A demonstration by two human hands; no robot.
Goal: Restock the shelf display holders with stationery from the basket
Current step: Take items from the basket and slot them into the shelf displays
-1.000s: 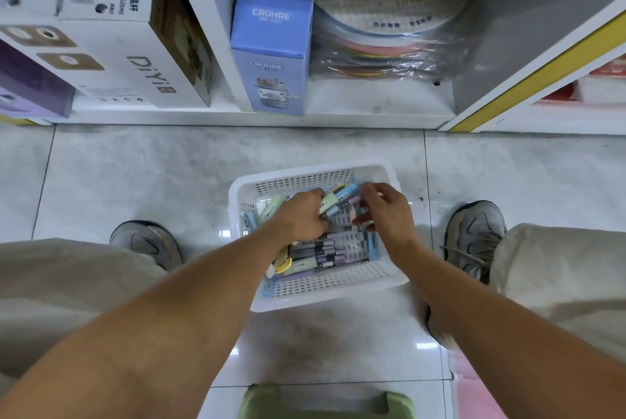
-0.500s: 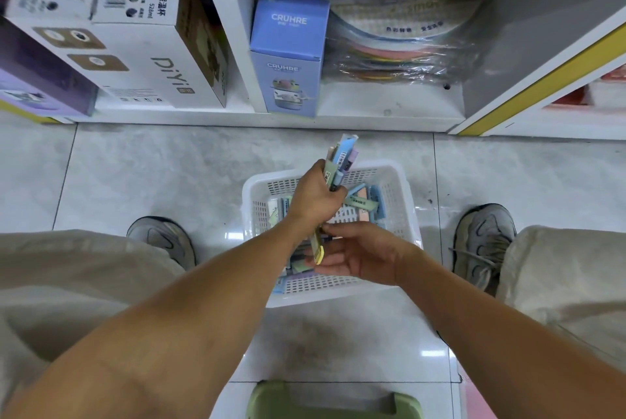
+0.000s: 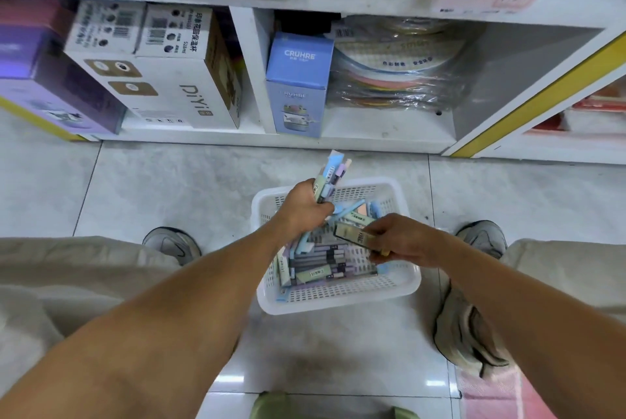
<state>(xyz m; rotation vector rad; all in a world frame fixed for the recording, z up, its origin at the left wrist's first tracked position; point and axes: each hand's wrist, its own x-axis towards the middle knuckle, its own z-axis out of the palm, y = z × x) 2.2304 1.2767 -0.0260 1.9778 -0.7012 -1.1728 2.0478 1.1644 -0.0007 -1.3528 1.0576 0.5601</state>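
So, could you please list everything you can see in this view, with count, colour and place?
basket: one, white, on the floor between the feet
stationery packs: many, pastel and grey, loose in the basket
bundle: several packs, blue, green and lilac, upright in the left hand
single pack: one, pale green, in the right hand
blue box: one, bottom shelf, middle
white boxes: at least two, bottom shelf, left
purple box: one, far left
wrapped discs: a stack, multicoloured, right of the blue box
shoes: two, grey, either side of the basket
left hand: grips the bundle
right hand: holds the single pack
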